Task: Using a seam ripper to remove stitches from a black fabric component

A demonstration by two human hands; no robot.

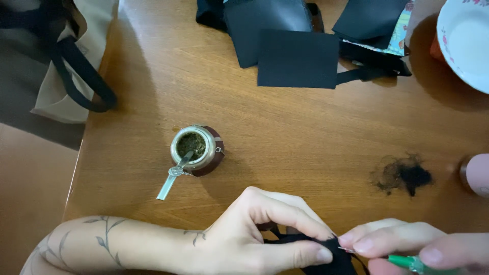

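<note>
while pinched: black fabric (333, 254), l+r hand

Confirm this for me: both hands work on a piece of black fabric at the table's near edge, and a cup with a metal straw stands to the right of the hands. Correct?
Not quite. The head view shows the cup with its metal straw up and to the left of the hands, not to their right. The rest holds: the left hand and right hand both work on the black fabric at the table's near edge.

Glossy wooden table (305, 132), matt black cloth (333, 257), shiny metal cup (196, 147).
</note>
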